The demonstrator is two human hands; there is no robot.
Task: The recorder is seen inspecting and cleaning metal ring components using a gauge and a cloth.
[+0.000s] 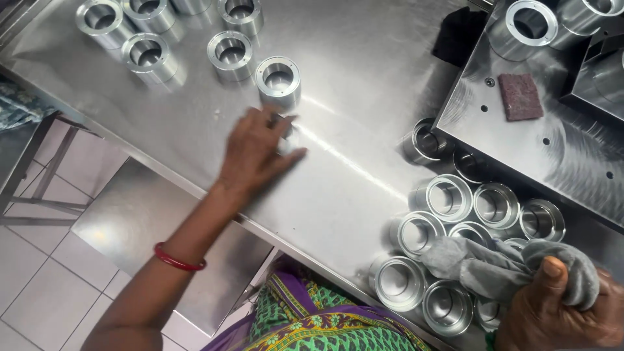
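The broad brushed-steel worktable [364,84] fills most of the view, and on its far right sits a thick square steel plate with bolt holes [559,149] carrying a small maroon scouring pad [520,96]. Near right, a huddle of short polished steel rings [448,198] stands packed rim to rim; far left, a looser group of the same rings [149,55] stands apart from one another.

The left hand [257,153] lies flat on the table just near of the nearest single steel ring [278,78] — fingers [286,123] stretched out and loosely spread, holding nothing that I can see, the tips close under the ring. Whether they touch it I cannot tell.

The right hand [559,312] is closed round a crumpled grey cloth [494,266], which drapes over the near-right rings.

To do this well, I would judge, the ring wants a square grip on its outer wall — its neighbour [231,53] stands close behind, so a careless nudge could knock them together.
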